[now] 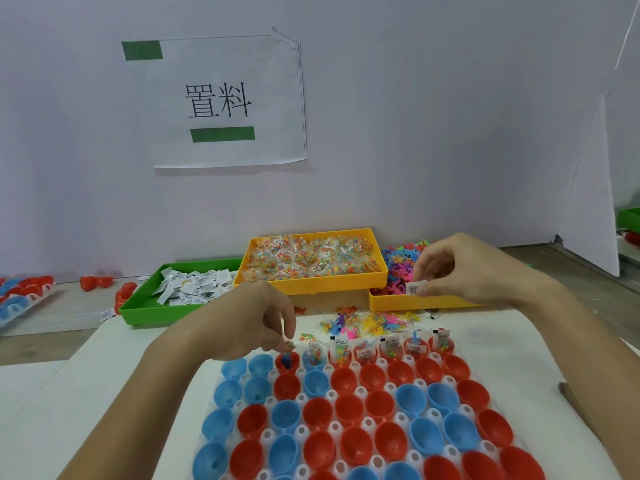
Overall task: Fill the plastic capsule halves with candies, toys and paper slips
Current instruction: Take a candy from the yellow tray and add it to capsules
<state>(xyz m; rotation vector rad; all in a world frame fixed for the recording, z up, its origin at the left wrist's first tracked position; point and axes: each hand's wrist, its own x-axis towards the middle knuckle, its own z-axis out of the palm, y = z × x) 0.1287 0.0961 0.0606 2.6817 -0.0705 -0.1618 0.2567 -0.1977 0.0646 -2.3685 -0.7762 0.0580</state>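
Only the capsule halves (377, 351) along the tray's (349, 367) far edge are filled; left hand (258, 322) pinches candy (290, 345), right hand (464, 268) pinches a paper slip (414, 288).

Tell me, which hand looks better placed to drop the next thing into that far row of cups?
Probably the left hand: it pinches a small candy packet right above the red capsule half. The right hand holds a paper slip farther back, over the yellow tray.

Pale lilac wall (415, 133) — taped paper sign (221, 102), wooden tabletop (69, 313).
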